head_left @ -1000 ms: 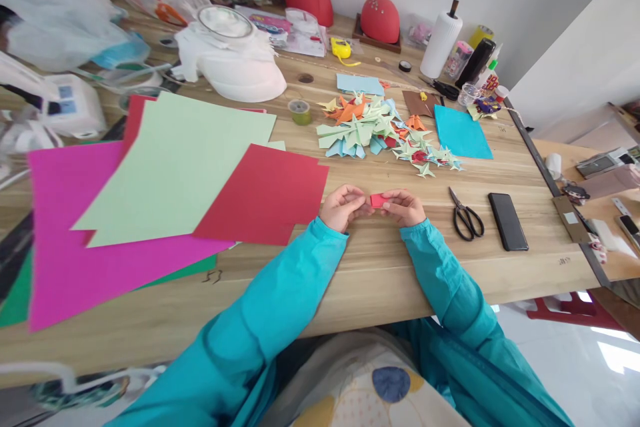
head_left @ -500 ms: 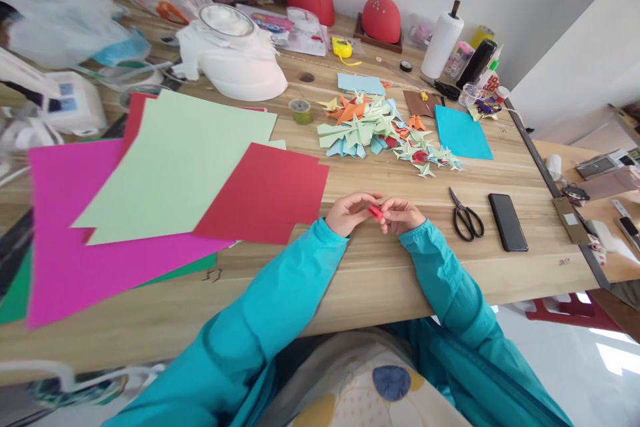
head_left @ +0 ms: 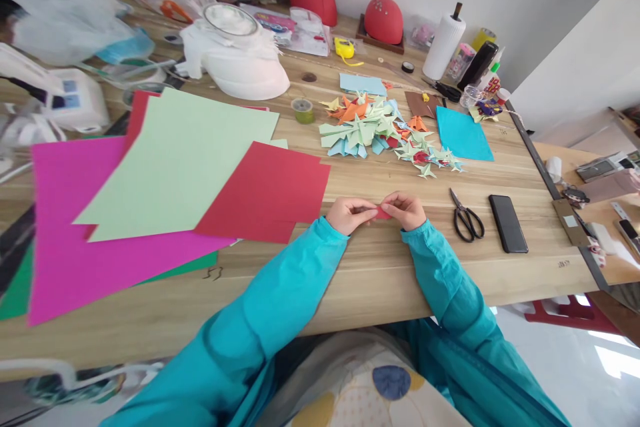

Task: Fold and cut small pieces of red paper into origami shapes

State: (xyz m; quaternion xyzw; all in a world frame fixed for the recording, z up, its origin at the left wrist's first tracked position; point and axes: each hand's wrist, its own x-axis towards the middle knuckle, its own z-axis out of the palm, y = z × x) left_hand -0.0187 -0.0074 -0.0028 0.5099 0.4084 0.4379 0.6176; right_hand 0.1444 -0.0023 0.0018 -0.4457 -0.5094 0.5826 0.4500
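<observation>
A small piece of red folded paper [head_left: 383, 213] is pinched between both hands above the wooden table [head_left: 400, 280]. My left hand [head_left: 351, 214] grips its left end with thumb and fingers, and my right hand [head_left: 406, 211] closes on its right end. The fingers cover most of the paper, so its exact fold cannot be made out. Beyond the hands lies a heap of folded paper shapes [head_left: 357, 131] in green, orange, blue and red. Red sheets [head_left: 265, 187] spread just left of my left hand. Black-handled scissors [head_left: 468, 221] rest to the right of my right hand.
Large pale green [head_left: 185, 160] and magenta sheets [head_left: 65, 213] cover the left side. A black phone [head_left: 508, 223] lies near the right edge. At the back stand a white cap [head_left: 245, 63], a yellow tape measure [head_left: 344, 47], a paper roll [head_left: 444, 45] and a blue square [head_left: 464, 133].
The red paper has turned from a tilted, raised position to lying flatter and lower between the fingers. Both hands have shifted their grip on it, with the right thumb now over it.
</observation>
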